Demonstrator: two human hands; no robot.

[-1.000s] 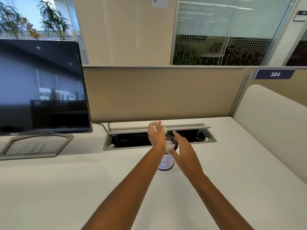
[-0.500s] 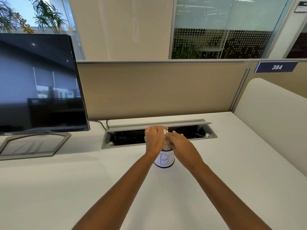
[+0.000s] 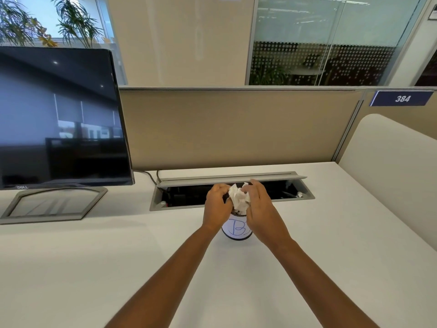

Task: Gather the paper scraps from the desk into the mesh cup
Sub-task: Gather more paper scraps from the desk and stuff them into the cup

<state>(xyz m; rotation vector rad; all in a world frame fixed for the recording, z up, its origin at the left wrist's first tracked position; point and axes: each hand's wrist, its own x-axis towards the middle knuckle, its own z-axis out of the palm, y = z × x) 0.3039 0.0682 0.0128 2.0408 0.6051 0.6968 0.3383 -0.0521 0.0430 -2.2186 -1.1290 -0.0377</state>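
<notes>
Both hands are up over the cup, mid-desk: left hand (image 3: 216,205) has its fingers curled in vs. the left side of a crumpled white wad of paper scraps (image 3: 239,198), right hand (image 3: 261,209) curls over the wad's top & right side, so the 2 of them pinch it between them. Wad sits right at the mouth of the mesh cup (image 3: 236,230), most of it sticking up above; can't tell how much is inside, since the hands cover the rim. Cup stands upright on the white desk (image 3: 94,268), w/ a white label bearing a blue "B" scrawl facing the person & a dark band at the base. Just behind the cup an open cable tray (image 3: 307,192) is set into the desktop, its grey lid tipped up. Off to the left, well apart, stands a dark Dell monitor (image 3: 59,119) on a grey stand. Tan partition (image 3: 236,129) runs along the back, w/ a blue "384" sign (image 3: 402,98) at the right.
</notes>
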